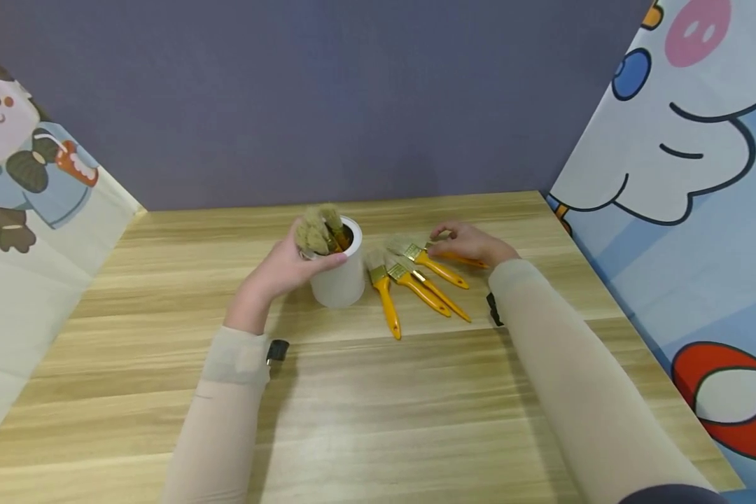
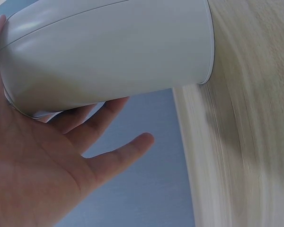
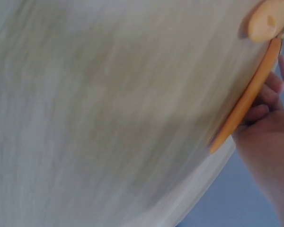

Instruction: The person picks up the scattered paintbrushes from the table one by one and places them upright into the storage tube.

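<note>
My left hand [image 1: 281, 266] grips a white cylindrical holder [image 1: 338, 283] near its rim, thumb across the near side. In the left wrist view, the little finger stands away from the holder's [image 2: 113, 52] smooth, seamed wall. Several paintbrushes stand in it, their pale bristles [image 1: 315, 232] upward. My right hand [image 1: 466, 243] is over the rightmost paintbrush [image 1: 460, 260], thumb and fingers around its bristle end. The right wrist view shows that slim orange handle [image 3: 248, 97] slanting along the table, fingers curled beside it; the bristles are hidden there.
Between the hands, several yellow-handled paintbrushes [image 1: 387, 308] lie fanned on the wooden table [image 1: 378, 406], bristles away from me. A dark grey panel [image 1: 353, 105] rises behind the table. Cartoon-printed panels [image 1: 687, 175] stand along both sides.
</note>
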Demonstrator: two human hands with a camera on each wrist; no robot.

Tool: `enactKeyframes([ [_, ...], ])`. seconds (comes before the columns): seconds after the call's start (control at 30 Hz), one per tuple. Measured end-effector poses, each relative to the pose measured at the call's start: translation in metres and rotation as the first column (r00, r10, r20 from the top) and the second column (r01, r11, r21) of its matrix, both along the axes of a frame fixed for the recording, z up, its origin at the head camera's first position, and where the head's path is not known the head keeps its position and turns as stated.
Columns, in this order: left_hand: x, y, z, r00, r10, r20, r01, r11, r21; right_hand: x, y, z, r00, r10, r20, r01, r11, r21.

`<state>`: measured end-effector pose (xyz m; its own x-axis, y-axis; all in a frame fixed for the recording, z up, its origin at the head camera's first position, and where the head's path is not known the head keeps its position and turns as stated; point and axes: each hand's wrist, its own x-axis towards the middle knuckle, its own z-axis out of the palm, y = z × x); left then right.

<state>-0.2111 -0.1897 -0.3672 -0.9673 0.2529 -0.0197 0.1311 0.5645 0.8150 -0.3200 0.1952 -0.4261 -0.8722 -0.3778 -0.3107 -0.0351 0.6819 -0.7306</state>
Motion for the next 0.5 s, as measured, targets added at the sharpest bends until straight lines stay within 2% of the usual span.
enactKeyframes([
  [0.27,-0.0020,0.0005,-0.0019,1.000,-0.014,-0.004,0.014,0.999,0.033,0.0043,-0.0063,0.0010,1.000,0.004,0.002,-0.004,1.000,-0.015],
  [0.5,-0.0034,-0.0015,-0.0027,1.000,0.002,0.011,-0.003,1.000,0.016,0.0042,-0.0088,0.0030,1.000,0.019,-0.001,-0.019,1.000,-0.017],
])
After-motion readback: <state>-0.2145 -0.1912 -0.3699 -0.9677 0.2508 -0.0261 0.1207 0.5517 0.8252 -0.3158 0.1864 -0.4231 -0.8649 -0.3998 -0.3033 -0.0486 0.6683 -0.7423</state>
